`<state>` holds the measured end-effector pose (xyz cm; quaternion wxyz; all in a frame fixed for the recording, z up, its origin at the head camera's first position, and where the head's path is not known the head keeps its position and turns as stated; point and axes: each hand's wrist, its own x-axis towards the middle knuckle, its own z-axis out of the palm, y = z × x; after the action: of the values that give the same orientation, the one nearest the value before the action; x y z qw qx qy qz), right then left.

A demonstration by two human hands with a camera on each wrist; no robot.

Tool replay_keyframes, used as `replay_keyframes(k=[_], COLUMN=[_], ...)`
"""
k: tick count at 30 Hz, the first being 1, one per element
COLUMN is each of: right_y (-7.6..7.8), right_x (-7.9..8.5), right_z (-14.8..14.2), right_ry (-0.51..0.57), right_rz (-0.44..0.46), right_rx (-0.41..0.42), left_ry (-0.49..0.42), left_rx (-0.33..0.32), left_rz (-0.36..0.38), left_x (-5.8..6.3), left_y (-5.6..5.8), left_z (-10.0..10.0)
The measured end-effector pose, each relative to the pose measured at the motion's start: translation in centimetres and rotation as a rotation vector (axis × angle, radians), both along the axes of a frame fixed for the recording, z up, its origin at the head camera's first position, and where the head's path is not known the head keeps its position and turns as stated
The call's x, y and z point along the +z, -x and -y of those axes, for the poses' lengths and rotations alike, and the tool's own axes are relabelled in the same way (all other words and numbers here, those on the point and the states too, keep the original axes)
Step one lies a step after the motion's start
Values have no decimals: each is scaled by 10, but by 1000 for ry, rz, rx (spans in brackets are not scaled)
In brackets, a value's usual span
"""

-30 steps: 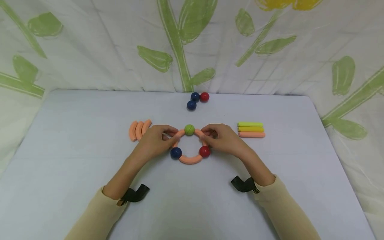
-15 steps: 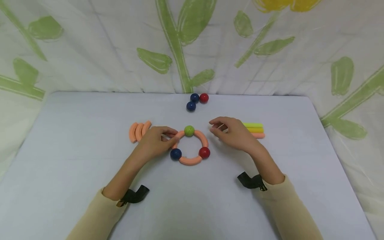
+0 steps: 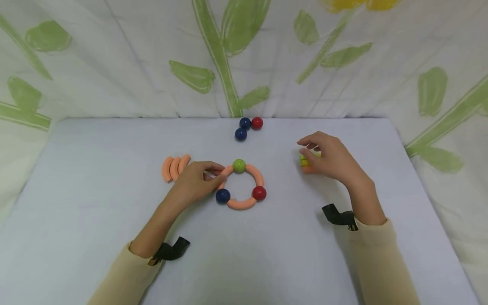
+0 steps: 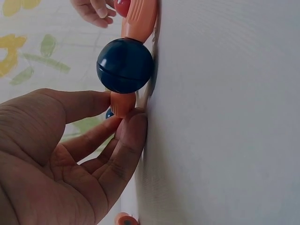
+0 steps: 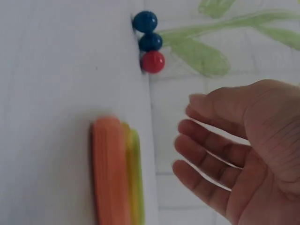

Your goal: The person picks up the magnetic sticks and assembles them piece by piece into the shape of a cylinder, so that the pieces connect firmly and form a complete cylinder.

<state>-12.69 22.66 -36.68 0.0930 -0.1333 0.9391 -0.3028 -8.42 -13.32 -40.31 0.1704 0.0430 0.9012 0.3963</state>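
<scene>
A ring of curved orange rods and balls lies at mid-table in the head view: a green ball (image 3: 239,165) at the top, a blue ball (image 3: 223,196) at lower left, a red ball (image 3: 259,193) at lower right. My left hand (image 3: 199,181) pinches the ring's left curved orange rod (image 4: 123,104) between thumb and fingers, just by the blue ball. Above the straight rods at right, my right hand (image 3: 331,157) holds nothing, its fingers loosely bent. Those rods are orange (image 5: 108,168), yellow and lime (image 5: 136,173); the hand partly covers them in the head view.
Several curved orange rods (image 3: 174,168) lie left of my left hand. Two loose blue balls (image 3: 240,134) and a red ball (image 3: 257,123) sit near the table's back edge. Behind it hangs a white cloth (image 3: 133,63) printed with green leaves.
My right hand has let go of the ring's right curved rod and moved right, over the straight rods. My left hand has stayed on the left curved rod.
</scene>
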Motion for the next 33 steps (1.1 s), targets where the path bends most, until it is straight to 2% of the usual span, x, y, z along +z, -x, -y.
replay_keyframes(k=[5,11,18,27,33], right_y=[3,0,4,8,11], right_x=[2,-4,-3,-10,-15], right_z=[-8,-16,-20,-23,-22], right_ry=[-63,-87,-144,-182,-228], right_rz=[16,112,94,87,53], right_rx=[28,23,3,23,-11], left_ry=[4,-5,-8,-11,-4], left_rx=[4,-15,-1,4,5], left_rz=[-4,-25,-28,-8,-8], left_x=[0,-2,-4,-2,-1], left_y=[-2,0,1,2,0], left_z=[3,2,0,-1,0])
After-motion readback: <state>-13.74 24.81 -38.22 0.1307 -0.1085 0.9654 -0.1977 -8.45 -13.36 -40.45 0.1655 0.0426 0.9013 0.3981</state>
